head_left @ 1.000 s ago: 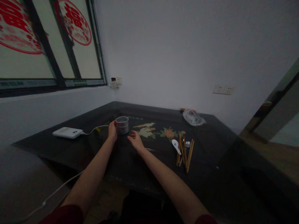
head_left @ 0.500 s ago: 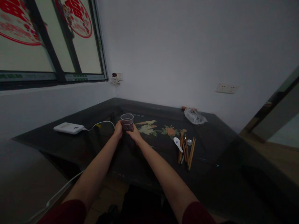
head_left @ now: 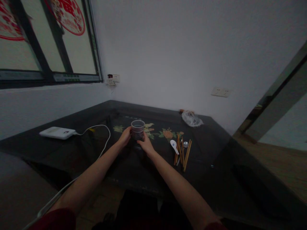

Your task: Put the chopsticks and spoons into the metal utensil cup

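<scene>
A clear plastic cup [head_left: 137, 130] with a pale rim stands upright between my hands, over the dark table [head_left: 148, 172]. My left hand [head_left: 126, 135] grips its left side, and my right hand [head_left: 146, 143] is closed round its lower right side. Whether the cup's base touches the table I cannot tell. To the right lie several wooden chopsticks [head_left: 187, 155], a white ceramic spoon [head_left: 174, 146] and a metal spoon [head_left: 185, 144], loosely bunched together.
At the left lies a white power bank [head_left: 57, 133] with a white cable [head_left: 108, 129] looping over the table and down its near edge. A crumpled clear plastic bag [head_left: 192, 118] sits at the back by the wall. Flowers decorate the tabletop.
Both hands have moved the cup to the right, nearer the chopsticks and across the flower picture. My view has turned slightly to the right.
</scene>
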### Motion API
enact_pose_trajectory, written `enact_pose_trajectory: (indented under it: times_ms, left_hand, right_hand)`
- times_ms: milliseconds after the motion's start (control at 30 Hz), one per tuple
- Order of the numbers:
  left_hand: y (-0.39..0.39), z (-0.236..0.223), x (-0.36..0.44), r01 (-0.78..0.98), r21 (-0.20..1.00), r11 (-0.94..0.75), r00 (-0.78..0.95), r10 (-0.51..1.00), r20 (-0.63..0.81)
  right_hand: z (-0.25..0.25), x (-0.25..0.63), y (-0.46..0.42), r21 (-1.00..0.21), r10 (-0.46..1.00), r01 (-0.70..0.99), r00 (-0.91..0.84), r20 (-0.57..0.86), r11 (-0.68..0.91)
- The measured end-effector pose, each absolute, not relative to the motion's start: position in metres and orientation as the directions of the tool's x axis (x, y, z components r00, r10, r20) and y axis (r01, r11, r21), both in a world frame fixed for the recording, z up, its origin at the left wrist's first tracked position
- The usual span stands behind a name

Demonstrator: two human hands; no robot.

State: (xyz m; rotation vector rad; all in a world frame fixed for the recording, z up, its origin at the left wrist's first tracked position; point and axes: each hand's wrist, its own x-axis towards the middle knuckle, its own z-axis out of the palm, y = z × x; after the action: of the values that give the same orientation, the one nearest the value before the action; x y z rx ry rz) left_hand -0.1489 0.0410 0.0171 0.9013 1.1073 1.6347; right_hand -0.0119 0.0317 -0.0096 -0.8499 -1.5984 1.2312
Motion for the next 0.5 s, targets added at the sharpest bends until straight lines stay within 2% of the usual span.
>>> enact_pose_trajectory:
  times_ms: [200, 433, 500]
  left_hand:
    - [0.028, 0.021, -0.102, -0.260, 0.964, -0.060, -0.133, 0.991, 0.025]
    - [0.027, 0.018, -0.036, -0.291, 0.957, 0.000, -0.072, 0.997, -0.022]
    - [0.030, 0.012, -0.026, -0.262, 0.965, -0.023, -0.082, 0.997, 0.002]
  right_hand:
    - [0.006, 0.051, 0.002, -0.970, 0.927, 0.007, -0.294, 0.232, 0.245]
    - [0.004, 0.110, -0.012, -0.961, 0.943, 0.088, -0.236, 0.235, 0.261]
    - [0.000, 0.117, -0.013, -0.952, 0.943, 0.111, -0.212, 0.257, 0.284]
